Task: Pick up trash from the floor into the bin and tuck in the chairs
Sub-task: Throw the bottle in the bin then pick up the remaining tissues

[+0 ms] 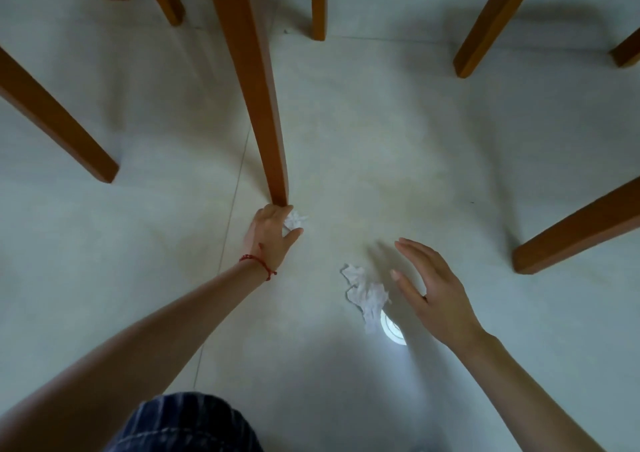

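You are looking straight down at a pale grey tiled floor (381, 122), which fills nearly the whole view. Thin grout lines cross it, one running down from the centre toward the lower left.

Brown wooden furniture legs ring the floor. The longest, a chair leg (258, 105), comes down from the top centre and ends on the floor just above your left hand. Another thick leg (55, 119) slants in from the left edge. A third leg (575, 230) slants in from the right edge. Shorter legs stand along the top of the view.

Your two bare forearms reach in from the bottom corners. At the bottom centre is dark blue striped fabric (183, 424), part of your clothing.

Your left hand (272, 235) is down at the floor, touching the foot of the long chair leg. Its fingers and thumb curl around a crumpled white paper ball (296, 221), which shows on the hand's right side. A red string bracelet (258, 263) circles that wrist.

Your right hand (433, 283) hovers above the floor, wide open, fingers spread and nearly straight, holding nothing.

Just to the left of the right hand's thumb lies a second piece of trash, a crumpled white tissue (367, 292), flat on the floor and apart from the hand.

Touching the tissue's lower end is a small white round object (393, 330), brightly lit and blurred; you cannot tell what it is.
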Demonstrator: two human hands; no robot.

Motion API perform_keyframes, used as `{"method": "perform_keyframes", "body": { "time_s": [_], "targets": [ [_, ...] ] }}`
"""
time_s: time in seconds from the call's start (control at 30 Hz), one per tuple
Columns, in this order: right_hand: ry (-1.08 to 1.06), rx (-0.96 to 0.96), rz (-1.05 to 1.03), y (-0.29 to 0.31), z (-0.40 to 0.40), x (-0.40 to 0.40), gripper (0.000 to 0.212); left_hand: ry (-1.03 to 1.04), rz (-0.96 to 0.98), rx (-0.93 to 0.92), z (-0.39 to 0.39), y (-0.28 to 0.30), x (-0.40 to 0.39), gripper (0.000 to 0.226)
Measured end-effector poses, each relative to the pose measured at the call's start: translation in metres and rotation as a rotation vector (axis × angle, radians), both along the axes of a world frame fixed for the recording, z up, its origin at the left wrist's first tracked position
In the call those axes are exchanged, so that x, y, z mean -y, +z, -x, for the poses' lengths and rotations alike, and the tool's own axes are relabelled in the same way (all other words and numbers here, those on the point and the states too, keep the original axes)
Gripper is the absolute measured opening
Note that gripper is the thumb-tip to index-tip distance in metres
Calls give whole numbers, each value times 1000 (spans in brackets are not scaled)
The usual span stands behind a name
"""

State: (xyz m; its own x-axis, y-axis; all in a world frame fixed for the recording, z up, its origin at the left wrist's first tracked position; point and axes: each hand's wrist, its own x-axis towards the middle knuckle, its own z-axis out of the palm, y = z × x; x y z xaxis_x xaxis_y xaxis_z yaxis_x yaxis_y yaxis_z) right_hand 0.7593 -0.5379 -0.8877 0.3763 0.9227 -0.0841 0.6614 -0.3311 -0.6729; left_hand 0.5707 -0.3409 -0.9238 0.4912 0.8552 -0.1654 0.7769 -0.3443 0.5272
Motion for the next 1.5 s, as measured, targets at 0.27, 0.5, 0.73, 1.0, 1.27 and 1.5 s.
{"method": "perform_keyframes", "body": {
  "time_s": [0.27, 0.5, 0.73, 1.0, 1.27, 1.5],
  "targets": [
    [-7, -60, 54, -7, 6, 0, 41, -60, -65, 22, -9, -5, 2, 18],
    [90, -123, 111, -12, 15, -5, 48, 225, 114, 195, -3, 0, 18, 15],
    [399, -49, 224, -22, 15, -14, 61, 644, 627, 531, 1, 0, 37, 15],
    [372, 116, 101, -42, 31, -23, 28, 742, 822, 675, 5, 12, 43, 21],
    [-452, -795, 101, -22, 26, -41, 11, 735, 840, 672, 6, 9, 44, 9],
    [-518, -1028, 91, -1, 15, -42, 21, 706, 853, 654, 2, 31, 43, 20]
  ]
}}
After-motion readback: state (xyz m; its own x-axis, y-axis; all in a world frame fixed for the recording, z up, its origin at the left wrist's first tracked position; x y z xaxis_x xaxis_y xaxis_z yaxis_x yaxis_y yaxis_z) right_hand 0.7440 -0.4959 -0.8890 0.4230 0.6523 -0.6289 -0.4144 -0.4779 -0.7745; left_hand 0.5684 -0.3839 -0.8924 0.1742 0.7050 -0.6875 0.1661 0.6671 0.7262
